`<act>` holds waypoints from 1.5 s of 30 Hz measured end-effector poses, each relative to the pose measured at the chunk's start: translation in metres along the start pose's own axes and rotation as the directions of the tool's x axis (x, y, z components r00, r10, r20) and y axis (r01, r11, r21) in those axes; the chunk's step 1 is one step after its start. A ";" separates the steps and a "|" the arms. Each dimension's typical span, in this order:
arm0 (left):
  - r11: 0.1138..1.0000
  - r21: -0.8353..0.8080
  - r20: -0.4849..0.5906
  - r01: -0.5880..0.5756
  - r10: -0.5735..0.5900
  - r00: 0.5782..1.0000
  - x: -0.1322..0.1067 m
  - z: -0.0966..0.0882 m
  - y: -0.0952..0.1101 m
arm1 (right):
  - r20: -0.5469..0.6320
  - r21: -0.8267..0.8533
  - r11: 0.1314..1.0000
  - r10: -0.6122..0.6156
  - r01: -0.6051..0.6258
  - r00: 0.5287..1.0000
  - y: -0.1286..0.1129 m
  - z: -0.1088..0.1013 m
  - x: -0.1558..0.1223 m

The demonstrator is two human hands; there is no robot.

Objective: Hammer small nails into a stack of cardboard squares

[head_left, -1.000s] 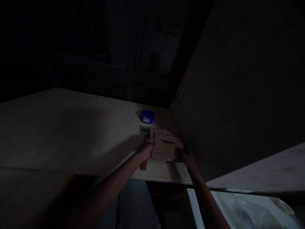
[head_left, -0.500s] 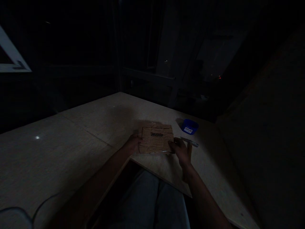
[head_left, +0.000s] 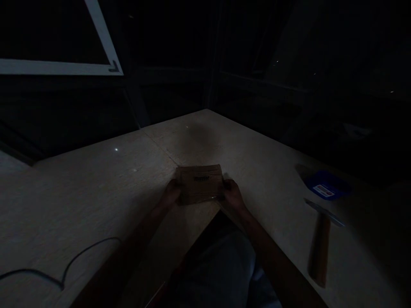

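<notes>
The scene is very dark. A stack of brown cardboard pieces (head_left: 201, 183) with a dark print on top rests on the pale wooden tabletop (head_left: 128, 171), near its inner corner. My left hand (head_left: 171, 193) grips the stack's left edge. My right hand (head_left: 231, 195) grips its right edge, fingers curled round it. Both forearms reach in from below.
A hammer (head_left: 320, 239) with a wooden handle lies on the table at the right, and a low blue container (head_left: 326, 187) with a white label sits just beyond it. A dark cable (head_left: 64, 273) curls at the lower left. A pale frame (head_left: 96, 47) stands at the upper left.
Both hands carried the cardboard stack leftward across the table, away from the blue container and the hammer. My view swung left, so those two now sit at the far right.
</notes>
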State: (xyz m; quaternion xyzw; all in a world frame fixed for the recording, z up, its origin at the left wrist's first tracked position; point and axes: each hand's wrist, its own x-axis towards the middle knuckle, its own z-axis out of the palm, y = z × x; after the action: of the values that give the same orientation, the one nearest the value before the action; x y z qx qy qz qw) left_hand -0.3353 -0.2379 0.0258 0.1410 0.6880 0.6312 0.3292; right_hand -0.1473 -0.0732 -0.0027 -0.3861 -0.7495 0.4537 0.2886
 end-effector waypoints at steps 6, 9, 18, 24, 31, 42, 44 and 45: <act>0.720 0.492 -0.080 -0.489 0.597 0.798 -0.030 0.010 0.005 | -0.095 -0.182 0.969 -0.184 0.165 0.978 -0.019 -0.016 0.003; 0.428 0.633 0.225 -0.645 0.695 0.682 -0.049 0.032 -0.002 | -0.007 -0.249 0.889 -0.398 0.384 0.917 -0.039 -0.017 0.006; 0.067 0.679 0.592 -0.731 0.540 0.599 -0.043 0.061 -0.032 | 0.444 -0.337 0.743 -0.417 0.579 0.793 -0.055 0.007 0.038; 0.060 0.681 0.575 -0.730 0.573 0.584 -0.038 0.058 -0.040 | 0.592 -0.350 0.679 -0.374 0.646 0.714 -0.049 0.026 0.057; 0.113 0.700 0.546 -0.706 0.553 0.630 -0.038 0.059 -0.037 | 0.557 -0.304 0.745 -0.366 0.594 0.745 -0.044 0.028 0.062; 0.153 0.706 0.524 -0.691 0.544 0.656 -0.037 0.060 -0.037 | 0.574 -0.309 0.771 -0.315 0.556 0.756 -0.051 0.018 0.055; 0.153 0.714 0.519 -0.684 0.540 0.663 -0.037 0.060 -0.037 | 0.575 -0.319 0.765 -0.314 0.560 0.756 -0.051 0.017 0.054; 0.155 0.716 0.514 -0.681 0.542 0.664 -0.038 0.061 -0.036 | 0.572 -0.325 0.766 -0.308 0.555 0.760 -0.051 0.016 0.053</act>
State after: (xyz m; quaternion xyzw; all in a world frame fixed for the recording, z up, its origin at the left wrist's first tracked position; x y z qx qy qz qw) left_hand -0.2611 -0.2198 0.0022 0.5952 0.7628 0.2509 -0.0308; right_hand -0.2047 -0.0507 0.0414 -0.1279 -0.9546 0.2548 0.0860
